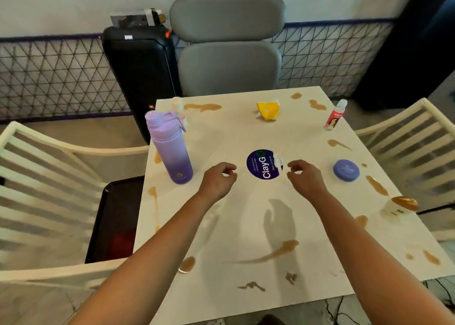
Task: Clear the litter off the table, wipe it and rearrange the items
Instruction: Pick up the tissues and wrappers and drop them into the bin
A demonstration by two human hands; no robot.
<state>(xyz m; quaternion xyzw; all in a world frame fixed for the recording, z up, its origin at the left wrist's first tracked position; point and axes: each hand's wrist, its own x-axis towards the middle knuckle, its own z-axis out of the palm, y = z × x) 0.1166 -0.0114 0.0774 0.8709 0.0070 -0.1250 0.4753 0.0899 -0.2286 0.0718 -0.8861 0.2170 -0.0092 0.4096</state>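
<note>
The white table (246,213) is streaked with brown spills (270,252). A dark blue round ClayGo sticker (263,164) lies flat at its middle. My left hand (218,179) hovers just left of the sticker and my right hand (304,175) just right of it; both have loosely curled fingers and hold nothing. A crumpled yellow wrapper (268,111) lies toward the far edge. A purple water bottle (170,147) stands at the left. A small red-and-white bottle (335,114) stands far right, and a purple round lid (346,170) lies right.
A tipped clear cup with brown liquid (400,205) rests at the table's right edge. A grey chair (229,46) faces me beyond the table, with white slatted chairs left (49,176) and right (406,137). A black tray (118,218) sits on the left chair; a black speaker (140,73) stands behind.
</note>
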